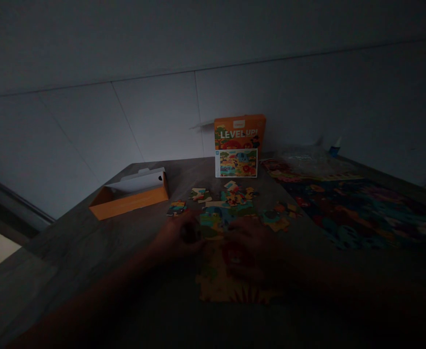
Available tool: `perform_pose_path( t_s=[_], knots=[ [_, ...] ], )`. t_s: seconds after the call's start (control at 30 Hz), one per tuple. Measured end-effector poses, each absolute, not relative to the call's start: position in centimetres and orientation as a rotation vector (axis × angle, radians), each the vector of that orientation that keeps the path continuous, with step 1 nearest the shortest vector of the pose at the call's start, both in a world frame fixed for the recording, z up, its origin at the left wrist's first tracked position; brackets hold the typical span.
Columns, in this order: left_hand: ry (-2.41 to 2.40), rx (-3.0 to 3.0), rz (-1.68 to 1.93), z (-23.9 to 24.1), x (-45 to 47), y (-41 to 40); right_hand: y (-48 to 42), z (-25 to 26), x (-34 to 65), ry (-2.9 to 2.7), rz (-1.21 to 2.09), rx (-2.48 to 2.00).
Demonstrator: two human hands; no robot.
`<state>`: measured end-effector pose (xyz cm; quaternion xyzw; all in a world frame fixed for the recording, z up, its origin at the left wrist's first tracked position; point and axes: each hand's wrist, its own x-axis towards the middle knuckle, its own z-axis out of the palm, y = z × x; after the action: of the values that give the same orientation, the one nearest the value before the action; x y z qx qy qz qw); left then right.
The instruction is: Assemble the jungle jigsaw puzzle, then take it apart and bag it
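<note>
The scene is very dark. A partly joined colourful jigsaw (231, 283) lies on the grey table (89, 242) in front of me. My left hand (180, 237) rests at its upper left edge, fingers curled over a piece I cannot make out. My right hand (251, 240) lies on top of the joined part, fingers bent down on it. Several loose pieces (235, 196) are scattered just beyond both hands. An orange puzzle box (239, 145) marked "LEVEL UP!" stands upright at the back.
An open orange box tray (131, 198) lies at the left rear of the table. A finished, larger puzzle (366, 213) covers the right side, with crumpled clear plastic (303, 157) behind it. A white panelled wall rises behind; the table's left edge drops to the floor.
</note>
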<state>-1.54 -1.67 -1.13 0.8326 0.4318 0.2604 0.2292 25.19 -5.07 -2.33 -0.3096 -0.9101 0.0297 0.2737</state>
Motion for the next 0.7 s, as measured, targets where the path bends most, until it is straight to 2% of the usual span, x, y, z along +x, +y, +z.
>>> perform_pose_path(
  t_s=[0.27, 0.5, 0.7],
  knots=[
    [1.19, 2.082, 0.731, -1.2, -1.4, -1.9, -6.2, -0.2, 24.7, -2.837, 0.369, -0.3],
    [1.146, 2.046, 0.678, -0.7, -1.3, -2.2, -6.2, 0.3, 25.0, -2.858, 0.489, -0.325],
    [1.079, 2.33, 0.785, -0.5, -1.9, -2.2, -5.7, -0.1, 25.0, -2.8, 0.496, -0.345]
  ],
)
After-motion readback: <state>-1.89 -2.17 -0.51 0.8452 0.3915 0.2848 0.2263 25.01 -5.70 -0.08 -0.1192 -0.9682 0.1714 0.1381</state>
